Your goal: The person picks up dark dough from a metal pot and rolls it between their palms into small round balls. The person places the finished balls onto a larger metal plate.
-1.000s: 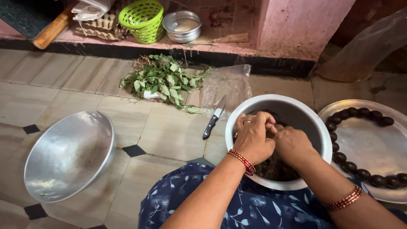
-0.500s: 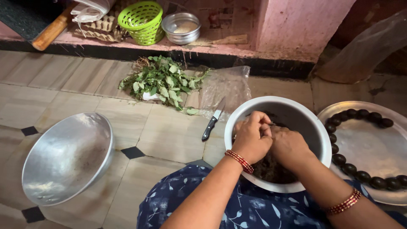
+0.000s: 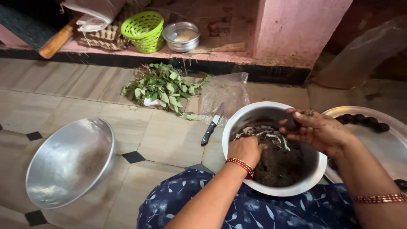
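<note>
Left hand (image 3: 246,150) fingers buried in dark mixture (image 3: 277,163).

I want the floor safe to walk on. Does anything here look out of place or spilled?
Yes: a knife lies on the bare floor tiles beside the steel bowl, near a loose bunch of leaves. No spill shows.

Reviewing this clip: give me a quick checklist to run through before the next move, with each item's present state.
1. Right hand holds a dark ball in its fingers: ok.
2. Left hand is down in the dark mixture: ok.
3. Steel bowl sits flat on the floor: ok.
4. Tray has bare room beside its row of dark balls: ok.
5. Knife lies outside the bowl, away from both hands: ok.
6. Ball fully shaped: cannot tell.
</note>
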